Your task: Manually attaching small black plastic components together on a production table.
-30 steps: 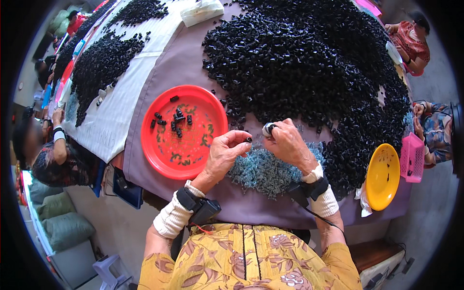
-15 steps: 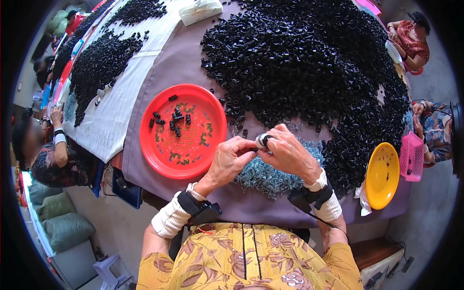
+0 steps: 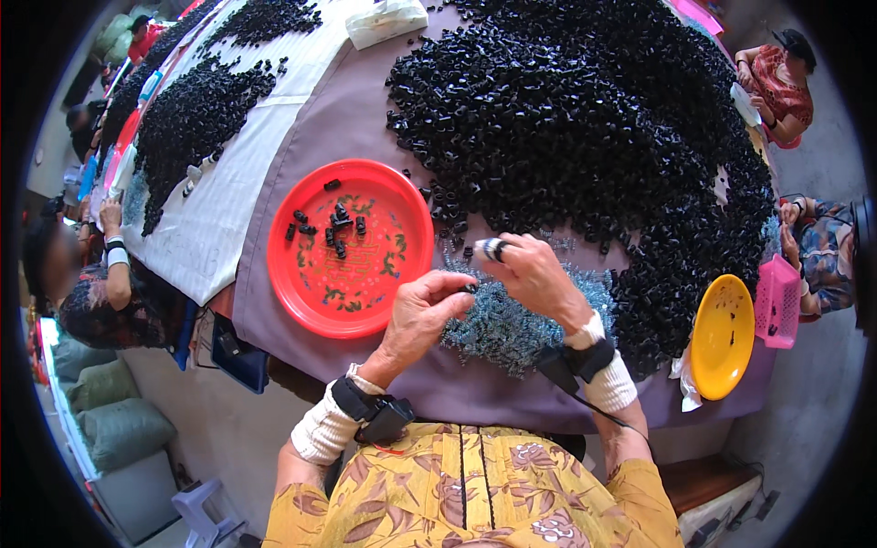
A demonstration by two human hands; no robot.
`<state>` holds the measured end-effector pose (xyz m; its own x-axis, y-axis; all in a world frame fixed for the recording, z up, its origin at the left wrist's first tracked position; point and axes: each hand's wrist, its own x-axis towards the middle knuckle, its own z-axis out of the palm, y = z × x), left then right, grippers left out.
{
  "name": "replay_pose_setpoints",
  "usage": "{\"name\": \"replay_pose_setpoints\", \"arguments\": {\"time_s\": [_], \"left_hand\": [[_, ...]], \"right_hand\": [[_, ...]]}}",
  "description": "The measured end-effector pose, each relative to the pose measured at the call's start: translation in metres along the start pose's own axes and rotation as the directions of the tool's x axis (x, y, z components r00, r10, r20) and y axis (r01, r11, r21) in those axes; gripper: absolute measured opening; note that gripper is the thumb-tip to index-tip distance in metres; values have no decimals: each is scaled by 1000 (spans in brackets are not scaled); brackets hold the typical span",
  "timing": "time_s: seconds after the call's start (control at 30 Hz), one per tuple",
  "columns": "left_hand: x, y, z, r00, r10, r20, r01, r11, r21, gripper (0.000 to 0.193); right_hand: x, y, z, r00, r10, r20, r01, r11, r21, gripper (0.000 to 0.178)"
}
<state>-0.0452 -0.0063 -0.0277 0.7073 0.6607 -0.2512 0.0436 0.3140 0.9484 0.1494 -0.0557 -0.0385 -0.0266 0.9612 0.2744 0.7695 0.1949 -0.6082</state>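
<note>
Between the thumb and fingertips of my left hand [image 3: 422, 318] is a small black plastic part [image 3: 470, 289], mostly covered by the fingers. My right hand [image 3: 539, 281] is a short way off to the right, its fingers curled over; whether anything is in them is hidden. A white and dark band [image 3: 490, 249] wraps one of its fingers. Beneath both hands lies a heap of small silvery-blue pieces [image 3: 502, 333] that look like springs. To the left, a red round tray [image 3: 292, 297] holds several black parts [image 3: 340, 219], some apparently joined in pairs.
A large pile of black plastic parts [image 3: 557, 137] covers much of the purple tablecloth [image 3: 315, 137]. At right are a yellow plate [image 3: 722, 361] and a pink basket [image 3: 776, 301]. Other people sit around the table at left and right. A white packet [image 3: 388, 26] lies at the back.
My hands have come apart: the left one drew slightly down and left with the black part, and the right fingers curled away from it. The tray's contents look the same.
</note>
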Motion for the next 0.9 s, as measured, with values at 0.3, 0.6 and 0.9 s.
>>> {"name": "replay_pose_setpoints", "arguments": {"time_s": [0.3, 0.6, 0.9], "left_hand": [[5, 7, -8, 997, -1, -71, -1, 1000, -30, 21], [25, 13, 5, 998, -17, -58, -5, 931, -365, 19], [29, 19, 23, 998, 62, -7, -61, 958, -280, 18]], "right_hand": [[21, 10, 33, 988, -84, 129, 129, 908, -398, 2], [3, -35, -19, 956, 271, -114, -198, 879, 434, 19], [-3, -35, -31, 964, 16, -264, -2, 999, 54, 14]]}}
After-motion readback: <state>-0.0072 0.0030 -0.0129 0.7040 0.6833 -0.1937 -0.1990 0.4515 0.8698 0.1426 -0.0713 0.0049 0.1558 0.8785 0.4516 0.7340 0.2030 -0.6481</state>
